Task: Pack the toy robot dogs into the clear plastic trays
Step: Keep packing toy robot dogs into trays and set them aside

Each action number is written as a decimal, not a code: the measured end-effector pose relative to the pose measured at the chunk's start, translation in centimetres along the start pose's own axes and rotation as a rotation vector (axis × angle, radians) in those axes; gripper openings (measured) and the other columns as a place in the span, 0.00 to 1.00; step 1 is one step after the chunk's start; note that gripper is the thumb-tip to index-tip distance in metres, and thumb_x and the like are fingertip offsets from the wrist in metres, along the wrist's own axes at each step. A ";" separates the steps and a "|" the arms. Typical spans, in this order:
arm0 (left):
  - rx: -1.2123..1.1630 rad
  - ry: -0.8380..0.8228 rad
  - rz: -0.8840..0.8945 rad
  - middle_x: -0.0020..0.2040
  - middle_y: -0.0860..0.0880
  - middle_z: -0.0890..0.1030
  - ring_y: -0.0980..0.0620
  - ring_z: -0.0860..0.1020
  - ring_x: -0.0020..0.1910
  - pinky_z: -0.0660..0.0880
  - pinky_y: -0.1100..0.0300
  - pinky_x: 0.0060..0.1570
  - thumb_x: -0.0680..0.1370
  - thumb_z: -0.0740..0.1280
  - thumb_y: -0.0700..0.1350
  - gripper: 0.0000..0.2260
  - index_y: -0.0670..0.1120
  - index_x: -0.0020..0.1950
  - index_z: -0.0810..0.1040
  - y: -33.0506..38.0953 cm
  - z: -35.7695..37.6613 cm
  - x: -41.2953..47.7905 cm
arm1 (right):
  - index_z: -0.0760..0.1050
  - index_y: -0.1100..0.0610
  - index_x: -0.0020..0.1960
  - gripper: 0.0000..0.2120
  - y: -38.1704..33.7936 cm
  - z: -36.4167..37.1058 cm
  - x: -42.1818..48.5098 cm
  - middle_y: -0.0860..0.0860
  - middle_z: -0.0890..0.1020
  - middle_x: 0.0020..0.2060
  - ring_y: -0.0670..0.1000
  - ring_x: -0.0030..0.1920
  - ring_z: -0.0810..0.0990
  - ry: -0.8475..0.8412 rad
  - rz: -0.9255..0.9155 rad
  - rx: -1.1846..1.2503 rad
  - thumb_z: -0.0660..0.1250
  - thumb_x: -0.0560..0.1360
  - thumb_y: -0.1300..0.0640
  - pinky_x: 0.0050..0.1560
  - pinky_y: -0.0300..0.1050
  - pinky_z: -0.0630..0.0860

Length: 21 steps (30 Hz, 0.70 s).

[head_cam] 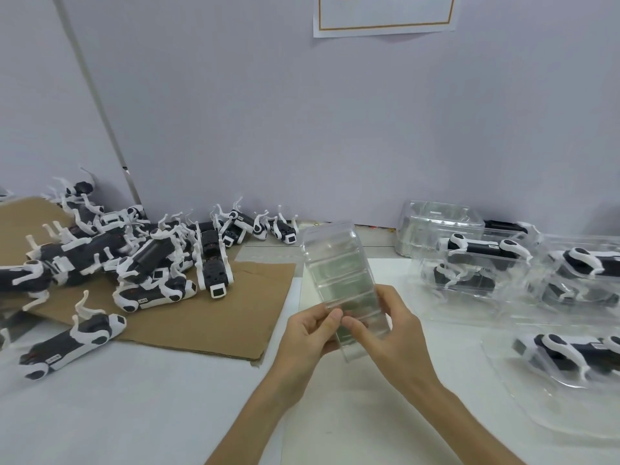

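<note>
Both hands, left hand (310,333) and right hand (382,325), pinch one clear tray (339,273) mid-air; loose robot dogs (141,260) piled far left.

We have a single head-worn wide-angle view, aimed forward and down across the white surface (134,414) to the grey wall (335,129); left hand (310,337) and right hand (392,330) close to lens, low centre.

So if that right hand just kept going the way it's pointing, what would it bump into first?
The right hand holds the clear tray. It points up and left, so it would likely meet the left hand first, close beside it on that tray, though depth is hard to judge.
</note>
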<state>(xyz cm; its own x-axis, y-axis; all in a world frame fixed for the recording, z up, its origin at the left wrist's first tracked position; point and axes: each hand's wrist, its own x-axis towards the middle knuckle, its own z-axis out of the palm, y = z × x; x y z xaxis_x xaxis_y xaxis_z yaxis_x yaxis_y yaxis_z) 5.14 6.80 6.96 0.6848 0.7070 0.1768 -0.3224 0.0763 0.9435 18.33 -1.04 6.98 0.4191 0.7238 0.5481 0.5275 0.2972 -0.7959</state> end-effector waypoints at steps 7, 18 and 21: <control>0.023 0.128 0.000 0.49 0.42 0.86 0.44 0.85 0.51 0.81 0.58 0.45 0.74 0.69 0.48 0.08 0.48 0.48 0.87 -0.5 0.2 0.1 | 0.77 0.49 0.50 0.13 0.0 0.2 -0.1 0.43 0.84 0.42 0.45 0.44 0.83 0.010 -0.001 -0.004 0.77 0.70 0.49 0.45 0.37 0.77; 0.044 0.216 0.046 0.41 0.43 0.86 0.43 0.86 0.42 0.81 0.58 0.36 0.67 0.77 0.51 0.12 0.43 0.41 0.87 -0.3 0.0 0.4 | 0.78 0.47 0.51 0.13 0.0 -0.4 0.5 0.47 0.85 0.44 0.48 0.46 0.84 -0.011 0.088 0.094 0.77 0.69 0.48 0.50 0.49 0.80; 0.024 0.182 0.062 0.44 0.44 0.87 0.45 0.86 0.42 0.81 0.59 0.38 0.74 0.70 0.51 0.09 0.48 0.44 0.88 -0.3 0.3 0.6 | 0.79 0.45 0.50 0.11 -0.3 -1.0 0.9 0.48 0.85 0.44 0.51 0.46 0.84 0.004 0.089 0.125 0.76 0.70 0.49 0.50 0.53 0.80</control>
<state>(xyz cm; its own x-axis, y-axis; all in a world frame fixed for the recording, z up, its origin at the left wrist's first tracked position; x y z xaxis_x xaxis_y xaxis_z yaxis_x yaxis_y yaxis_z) 5.80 6.98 6.90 0.5343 0.8252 0.1830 -0.3431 0.0138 0.9392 19.31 -1.07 7.95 0.4633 0.7480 0.4752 0.3923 0.3077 -0.8668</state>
